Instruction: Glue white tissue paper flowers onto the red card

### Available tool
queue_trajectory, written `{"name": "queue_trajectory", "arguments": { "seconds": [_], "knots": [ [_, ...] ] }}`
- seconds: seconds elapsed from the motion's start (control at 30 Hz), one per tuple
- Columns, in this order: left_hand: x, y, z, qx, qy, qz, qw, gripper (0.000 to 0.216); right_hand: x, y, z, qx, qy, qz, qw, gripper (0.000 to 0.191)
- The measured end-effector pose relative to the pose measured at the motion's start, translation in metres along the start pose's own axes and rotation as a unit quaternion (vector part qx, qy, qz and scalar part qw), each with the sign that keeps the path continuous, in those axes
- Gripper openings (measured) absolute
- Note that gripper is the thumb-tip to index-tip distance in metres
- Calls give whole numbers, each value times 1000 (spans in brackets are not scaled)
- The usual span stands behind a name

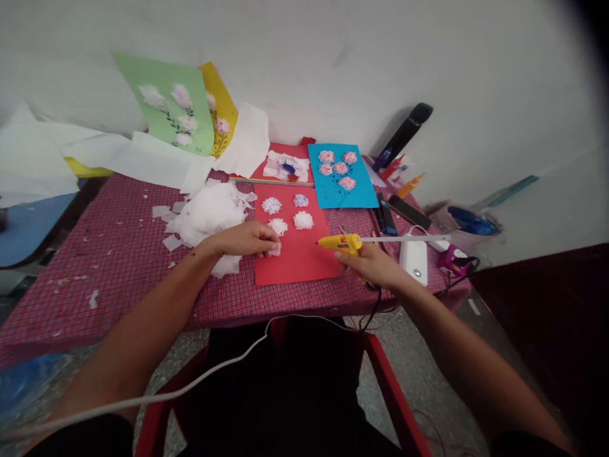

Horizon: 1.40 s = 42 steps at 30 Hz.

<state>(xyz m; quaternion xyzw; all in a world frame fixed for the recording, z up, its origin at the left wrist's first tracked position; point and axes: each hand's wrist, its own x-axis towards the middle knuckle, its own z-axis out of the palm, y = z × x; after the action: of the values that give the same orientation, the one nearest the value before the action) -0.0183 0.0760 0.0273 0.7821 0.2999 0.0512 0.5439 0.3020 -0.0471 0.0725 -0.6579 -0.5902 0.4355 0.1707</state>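
My right hand (370, 262) grips a yellow glue gun (339, 242) whose nozzle points left over a red card (295, 260); a clear glue stick (404, 238) sticks out of its back. My left hand (247, 240) rests on the card's left edge, fingers pinched on a small white tissue flower (275, 250). Several more tissue flowers (303, 219) lie on the upper part of the red card. A heap of white tissue pieces (209, 212) sits just left of my left hand.
A blue card with pink flowers (340, 176) lies behind the red one. A green card (171, 108) and a yellow card lean on the wall. A white power bank (413, 261), pens, a phone (409, 212) and a black bottle (403, 134) crowd the right. A white cable (214, 374) crosses my lap.
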Motion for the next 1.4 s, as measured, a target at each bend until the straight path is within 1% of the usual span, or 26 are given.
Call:
{"name": "queue_trajectory", "arguments": {
  "seconds": [0.13, 0.33, 0.43, 0.53, 0.6, 0.8, 0.9, 1.03, 1.17, 1.4],
  "knots": [
    [0, 1, 1, 1, 0, -3, 1000, 30, -2, 6, -1, -9, -7, -1, 1000, 44],
    [0, 3, 1, 4, 1, -2, 1000, 30, 4, 7, -2, -28, 5, -19, 999, 41],
    [0, 3, 1, 8, 1, 2, 1000, 30, 6, 2, -4, -37, -5, -1, 999, 40],
    [0, 3, 0, 13, 0, 0, 1000, 30, 7, -2, -6, -47, -2, 28, 998, 34],
    [1, 2, 0, 15, 1, 1, 1000, 30, 7, -3, -7, -55, -1, 35, 998, 33],
    [0, 4, 0, 23, 1, 0, 1000, 30, 6, -5, -5, -63, 15, 25, 998, 34],
    [0, 5, 0, 26, 2, -3, 1000, 30, 4, -7, -4, -68, 18, 31, 997, 34],
    [0, 5, 0, 34, 0, 5, 999, 30, 2, -13, -4, -68, 5, 53, 996, 32],
    [1, 4, 0, 43, -1, 9, 999, 30, 2, -15, -5, -65, -16, 51, 996, 32],
    [1, 2, 0, 38, 2, 14, 999, 29, 4, -9, -5, -66, -8, 44, 997, 35]
  ]
}}
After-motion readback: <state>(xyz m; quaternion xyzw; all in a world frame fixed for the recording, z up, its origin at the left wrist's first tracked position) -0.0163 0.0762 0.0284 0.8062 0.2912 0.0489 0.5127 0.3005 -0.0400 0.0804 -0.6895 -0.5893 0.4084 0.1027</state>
